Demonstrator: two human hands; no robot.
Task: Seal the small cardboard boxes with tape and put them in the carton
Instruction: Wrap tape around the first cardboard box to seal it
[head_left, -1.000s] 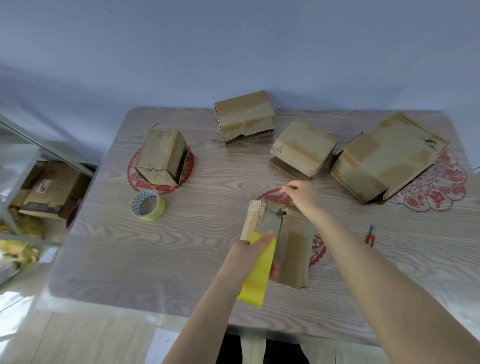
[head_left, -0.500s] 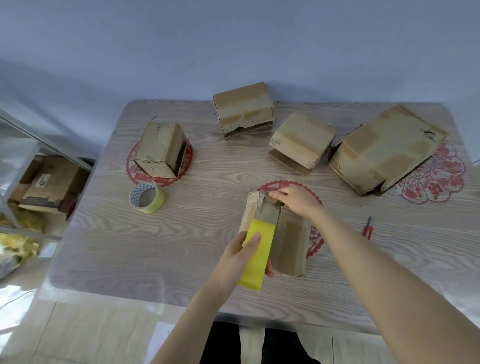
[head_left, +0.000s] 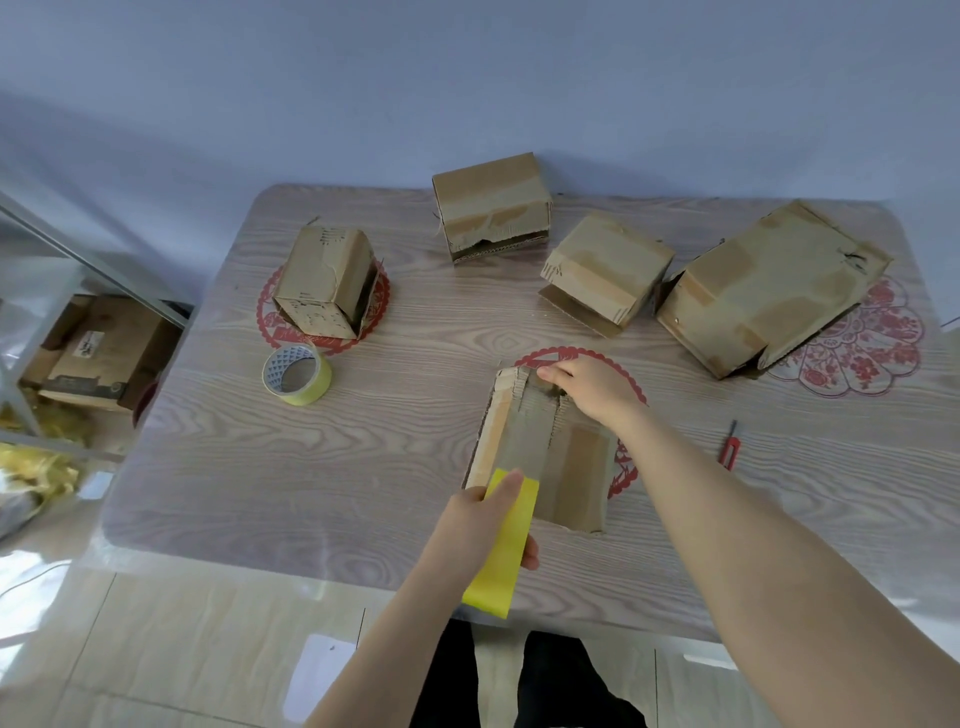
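Note:
A small cardboard box lies on the table in front of me, its torn far flaps facing up. My right hand presses down on those flaps at the box's far end. My left hand pinches a yellow strip of tape at the box's near left corner; the strip hangs down past the table edge. Three more small boxes stand further back: one at the left, one at the rear middle, one right of it. A larger carton lies on its side at the right.
A yellow tape roll sits left of the box in hand. Small red scissors lie to the right of my right arm. The wooden table has red paper-cut mats. More boxes sit on a shelf at the left.
My left hand has drawn the yellow strip back toward me, from lying over the box top to its near corner. My right hand stays on the far flaps.

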